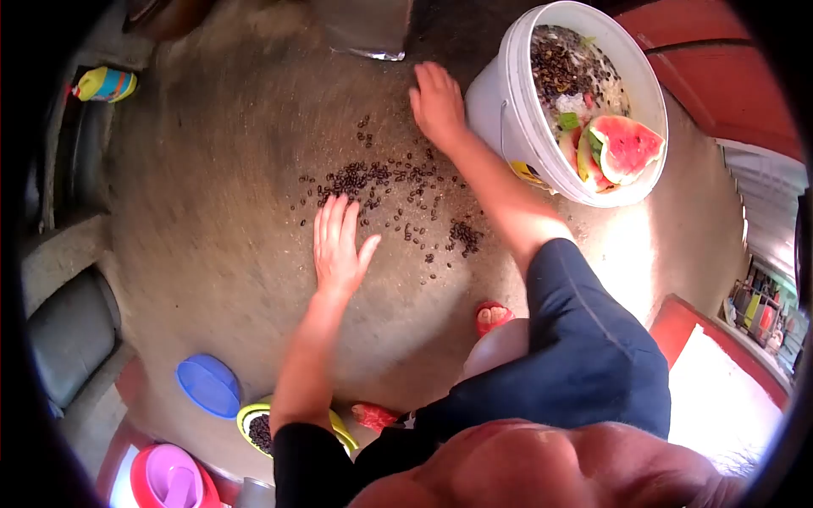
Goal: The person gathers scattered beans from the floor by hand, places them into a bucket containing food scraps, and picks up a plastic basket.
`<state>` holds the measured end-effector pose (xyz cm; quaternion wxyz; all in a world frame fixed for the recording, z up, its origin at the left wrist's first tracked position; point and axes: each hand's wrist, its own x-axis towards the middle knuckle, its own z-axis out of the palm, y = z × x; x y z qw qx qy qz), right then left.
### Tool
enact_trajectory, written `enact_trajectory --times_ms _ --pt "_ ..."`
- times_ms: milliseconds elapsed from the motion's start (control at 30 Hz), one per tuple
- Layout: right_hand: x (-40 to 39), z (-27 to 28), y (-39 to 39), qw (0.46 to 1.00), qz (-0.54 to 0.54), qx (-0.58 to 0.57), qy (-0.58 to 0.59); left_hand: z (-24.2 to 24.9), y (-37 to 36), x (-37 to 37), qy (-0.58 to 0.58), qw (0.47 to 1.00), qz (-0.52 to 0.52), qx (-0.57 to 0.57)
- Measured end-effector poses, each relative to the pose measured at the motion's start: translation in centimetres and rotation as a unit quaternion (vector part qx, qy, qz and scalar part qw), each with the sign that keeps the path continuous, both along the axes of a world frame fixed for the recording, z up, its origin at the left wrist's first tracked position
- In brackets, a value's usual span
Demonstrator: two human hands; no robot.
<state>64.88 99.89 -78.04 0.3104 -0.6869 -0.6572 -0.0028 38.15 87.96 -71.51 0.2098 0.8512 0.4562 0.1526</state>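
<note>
Dark beans [360, 178] lie scattered over the brown floor, with a denser heap near the middle. My left hand [340, 247] is at the lower left edge of that heap, palm down, its fingers spread and nothing visible in it. Farther up and right, my right hand [438, 103] reaches over bare floor beside the white bucket [518, 102], its fingers apart and holding nothing I can see. Inside the bucket are cut watermelon pieces [625, 148] and dark scraps.
A blue basin [207, 387] and a yellow-green bowl [246, 412] with dark beans sit at the lower left. Below them is a pink and red container [169, 483]. A yellow and blue package [106, 85] lies at the upper left. Red sandals [493, 318] show on my feet.
</note>
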Motion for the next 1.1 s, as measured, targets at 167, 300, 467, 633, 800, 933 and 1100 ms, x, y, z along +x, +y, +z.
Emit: enact_trajectory --times_ms 167,300,467,633,800,933,1100 --pt "0.0 -2.2 6.0 0.986 -0.162 0.006 -0.041 2.7 -5.7 0.1 -0.014 0.989 0.06 -0.131" --pt "0.7 -3.8 8.7 0.972 -0.224 -0.062 -0.036 5.2 -10.2 -0.1 -0.001 0.981 -0.019 -0.192" --pt "-0.7 -3.1 6.2 0.987 -0.127 -0.059 -0.085 4.2 -13.0 -1.4 0.001 0.971 0.014 -0.237" --pt "-4.8 -0.3 -4.8 0.971 0.201 -0.091 0.094 1.2 -10.5 -3.0 0.015 0.979 0.052 -0.198" --pt "-4.6 -0.4 -3.1 0.972 0.207 -0.038 0.105 -2.2 -2.5 -4.8 0.016 0.976 0.211 -0.058" --pt "-5.4 -1.8 -1.8 0.973 0.229 -0.036 -0.015 -5.5 4.5 -4.1 0.051 0.98 0.192 -0.023" --pt "-6.4 -0.4 -7.1 0.918 0.381 -0.108 0.028 -6.9 4.8 0.1 0.038 0.992 0.115 0.039"
